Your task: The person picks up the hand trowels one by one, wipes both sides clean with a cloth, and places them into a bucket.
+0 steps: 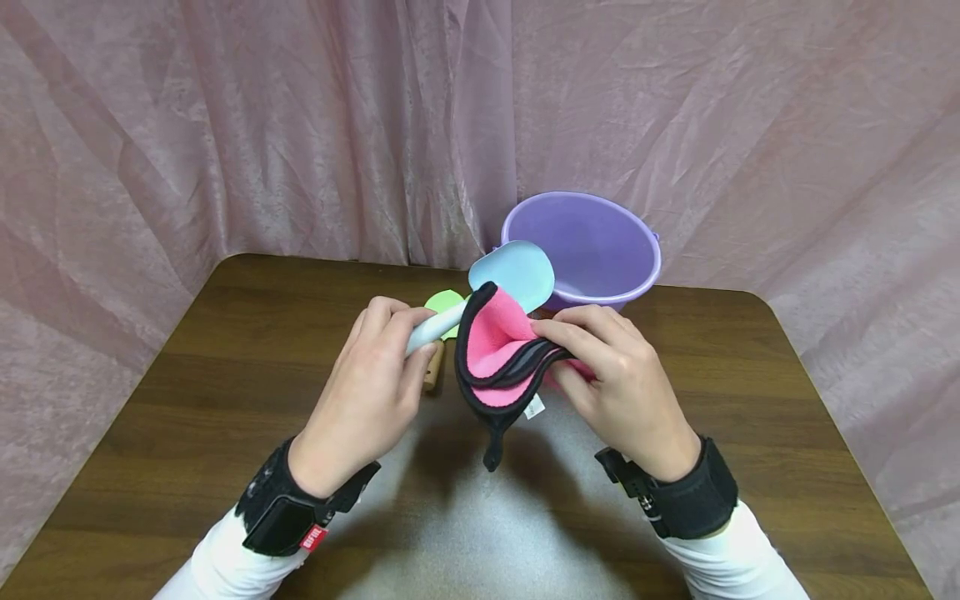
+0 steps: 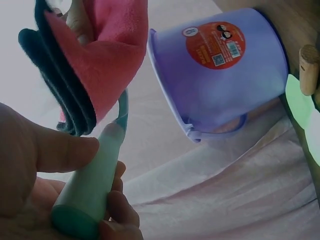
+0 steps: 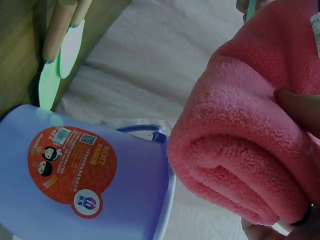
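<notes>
My left hand [image 1: 367, 387] grips the pale handle of a light blue spatula [image 1: 517, 271], whose broad rounded blade points up and to the right. My right hand [image 1: 618, 375] pinches a folded pink cloth [image 1: 501, 329] with black edging, and a black hanging loop dangles from its corner. In the head view the cloth overlaps the spatula's neck. The left wrist view shows thumb and fingers around the spatula handle [image 2: 87, 185]. Thick, fuzzy folds of the cloth [image 3: 240, 135] fill much of the right wrist view, with the right thumb on them.
A purple bucket [image 1: 585, 242] with a red label [image 3: 72, 167] stands at the table's back edge. Beside it, two green-bladed utensils [image 3: 50, 82] with wooden handles lie on the wooden table [image 1: 225, 400]. A pink curtain [image 1: 300, 125] hangs behind.
</notes>
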A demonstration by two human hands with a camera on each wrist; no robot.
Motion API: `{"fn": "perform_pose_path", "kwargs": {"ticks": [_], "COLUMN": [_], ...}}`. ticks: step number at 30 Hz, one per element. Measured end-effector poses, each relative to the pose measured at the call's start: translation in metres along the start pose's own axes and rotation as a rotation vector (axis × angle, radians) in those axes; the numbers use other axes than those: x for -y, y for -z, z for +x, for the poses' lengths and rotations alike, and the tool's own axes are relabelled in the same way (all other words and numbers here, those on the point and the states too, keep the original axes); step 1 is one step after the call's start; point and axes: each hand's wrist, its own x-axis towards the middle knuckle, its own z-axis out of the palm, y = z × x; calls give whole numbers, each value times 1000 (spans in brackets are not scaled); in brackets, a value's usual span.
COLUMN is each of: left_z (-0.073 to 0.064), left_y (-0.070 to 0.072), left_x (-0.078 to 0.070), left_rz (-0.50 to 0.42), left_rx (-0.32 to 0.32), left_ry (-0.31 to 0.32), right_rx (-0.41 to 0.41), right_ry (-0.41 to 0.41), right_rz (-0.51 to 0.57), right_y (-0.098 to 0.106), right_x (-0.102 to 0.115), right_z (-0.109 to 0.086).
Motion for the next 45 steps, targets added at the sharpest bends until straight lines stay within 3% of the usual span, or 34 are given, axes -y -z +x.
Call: {"fn": "perform_pose_path", "kwargs": {"ticks": [14,23,45], "left_z": [0,1,2], "left_y": [5,10,25], "left_x": [0,1,6], "left_rz": [17,42,94], "left_rx": [37,33,72], "left_ry": [26,-10,-107], "right_rx": [-35,-39,-49], "right_ry": [23,-8,-211], "right_rz": [-138,-177,-236], "right_y": [4,8,14], "right_x": [-3,-6,-18], "right_z": [3,3,-4]}}
